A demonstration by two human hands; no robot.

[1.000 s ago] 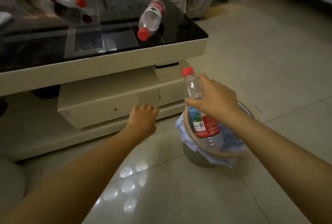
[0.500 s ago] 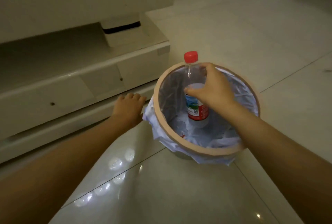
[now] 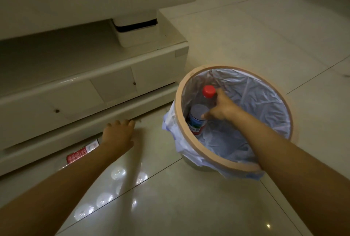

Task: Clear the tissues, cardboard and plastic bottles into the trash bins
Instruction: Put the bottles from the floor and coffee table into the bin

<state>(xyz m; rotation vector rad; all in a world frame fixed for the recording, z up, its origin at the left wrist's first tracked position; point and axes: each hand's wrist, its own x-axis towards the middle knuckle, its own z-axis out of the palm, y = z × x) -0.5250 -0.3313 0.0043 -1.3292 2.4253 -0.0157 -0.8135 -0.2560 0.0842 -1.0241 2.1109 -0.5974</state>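
the clear plastic bottle with the red cap [image 3: 202, 112] stands nearly upright inside the round bin with a tan rim and pale plastic liner [image 3: 234, 162], its long axis leaning slightly, cap pointing up and away, base down by the bin's left wall. the right hand [image 3: 220, 109] reaches into the bin, fingers curled round the bottle's shoulder. the left hand [image 3: 118, 136] hovers low over the glossy tiled floor [image 3: 170, 207], fingers loosely bent, holding nothing. a second, red-labelled bottle [image 3: 81, 153] lies on its side just beside the cream table base [image 3: 75, 91].
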